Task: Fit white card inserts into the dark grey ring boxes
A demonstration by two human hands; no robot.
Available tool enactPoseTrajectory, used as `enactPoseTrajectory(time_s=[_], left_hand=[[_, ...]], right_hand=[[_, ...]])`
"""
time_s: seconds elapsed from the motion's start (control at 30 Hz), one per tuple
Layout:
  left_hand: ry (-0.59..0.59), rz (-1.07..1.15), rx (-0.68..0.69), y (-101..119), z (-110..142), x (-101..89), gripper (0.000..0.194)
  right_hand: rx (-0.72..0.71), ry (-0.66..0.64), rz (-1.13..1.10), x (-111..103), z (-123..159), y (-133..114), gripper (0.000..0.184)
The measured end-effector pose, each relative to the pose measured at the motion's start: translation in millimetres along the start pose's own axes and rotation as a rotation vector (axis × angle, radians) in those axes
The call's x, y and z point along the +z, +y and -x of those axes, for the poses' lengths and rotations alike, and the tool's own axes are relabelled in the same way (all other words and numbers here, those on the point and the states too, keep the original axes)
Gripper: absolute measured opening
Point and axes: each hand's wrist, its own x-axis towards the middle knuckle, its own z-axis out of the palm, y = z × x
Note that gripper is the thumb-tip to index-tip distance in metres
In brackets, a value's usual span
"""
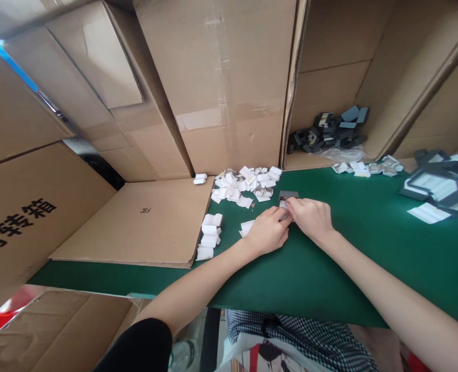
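A small dark grey box (289, 195) sits on the green table in front of me, with a white folded piece (283, 204) at its near side. My left hand (268, 229) reaches it from the left, fingers closed at its near edge. Over the same box, my right hand (312, 217) has its fingers bent and pressed together, touching the white piece. The fingers hide most of the box. Partly behind my left hand lies another white folded piece (246, 228). A short row of white folded pieces (211, 236) is further left.
A heap of white folded pieces (244, 183) lies behind my hands. Grey boxes with white inserts (442, 181) are piled at the right. An open carton (330, 46) at the back holds dark grey boxes (330, 132). Flat cardboard (136, 227) covers the table's left.
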Motion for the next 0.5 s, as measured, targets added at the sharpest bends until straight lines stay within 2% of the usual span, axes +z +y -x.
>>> enactPoseTrajectory(time_s=[0.33,0.5], left_hand=[[0.025,-0.012,-0.02,1.9,0.7,-0.2,0.028],[-0.011,-0.016,-0.058,3.7,2.0,3.8,0.035]], right_hand=[[-0.086,0.096,-0.056,7.0,3.7,8.4,0.027],[-0.062,0.101,-0.14,-1.9,6.6,12.3,0.031]])
